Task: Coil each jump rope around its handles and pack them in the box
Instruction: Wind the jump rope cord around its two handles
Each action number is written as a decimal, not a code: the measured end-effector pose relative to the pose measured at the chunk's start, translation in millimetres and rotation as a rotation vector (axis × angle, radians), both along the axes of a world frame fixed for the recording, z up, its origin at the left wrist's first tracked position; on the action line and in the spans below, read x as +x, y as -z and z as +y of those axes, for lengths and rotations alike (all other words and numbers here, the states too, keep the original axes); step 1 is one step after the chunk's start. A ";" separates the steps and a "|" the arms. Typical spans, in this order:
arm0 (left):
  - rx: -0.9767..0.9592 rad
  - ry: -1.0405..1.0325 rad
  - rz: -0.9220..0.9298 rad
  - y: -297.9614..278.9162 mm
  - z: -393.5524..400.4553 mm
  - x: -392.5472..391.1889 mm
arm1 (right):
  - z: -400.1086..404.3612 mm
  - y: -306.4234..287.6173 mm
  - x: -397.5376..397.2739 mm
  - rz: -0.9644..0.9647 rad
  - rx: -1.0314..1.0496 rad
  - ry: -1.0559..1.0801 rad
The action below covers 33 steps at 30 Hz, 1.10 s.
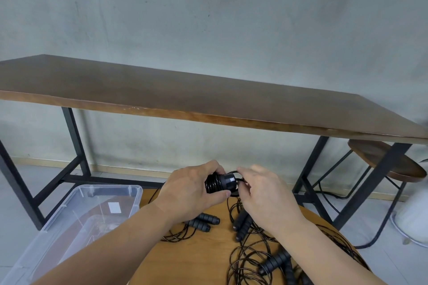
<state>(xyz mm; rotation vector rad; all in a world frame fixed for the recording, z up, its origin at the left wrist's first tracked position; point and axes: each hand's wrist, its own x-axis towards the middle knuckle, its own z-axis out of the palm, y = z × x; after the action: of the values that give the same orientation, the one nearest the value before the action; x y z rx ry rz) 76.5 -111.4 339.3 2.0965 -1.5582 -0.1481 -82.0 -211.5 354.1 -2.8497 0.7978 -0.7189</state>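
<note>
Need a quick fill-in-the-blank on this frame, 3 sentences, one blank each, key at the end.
1. The left hand grips a pair of handles wrapped in black ____.
2. The clear plastic box sits to the ____ of the round table.
3. The right hand pinches a loop of rope at the ____ end of the coiled bundle.

Missing words: rope; left; right

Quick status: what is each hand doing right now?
Left hand: grips the coiled jump rope bundle around its handles.
Right hand: pinches the loose black cord at the bundle's end.
</note>
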 end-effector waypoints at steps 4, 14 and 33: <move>0.008 -0.013 0.039 2.0 0.2 1.8 | -4.1 -2.3 -1.3 0.046 0.059 -0.010; 0.030 0.121 0.317 10.3 -0.1 7.3 | -38.7 -10.8 -11.8 0.080 0.872 -0.104; -0.064 0.067 0.325 -9.9 7.6 18.1 | 10.2 6.9 2.8 -0.467 0.762 0.032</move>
<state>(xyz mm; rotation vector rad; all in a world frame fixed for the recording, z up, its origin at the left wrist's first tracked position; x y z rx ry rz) 94.6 -103.9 349.2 1.8623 -1.4170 -0.4341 -79.2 -201.2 347.2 -1.9043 0.8099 -0.8132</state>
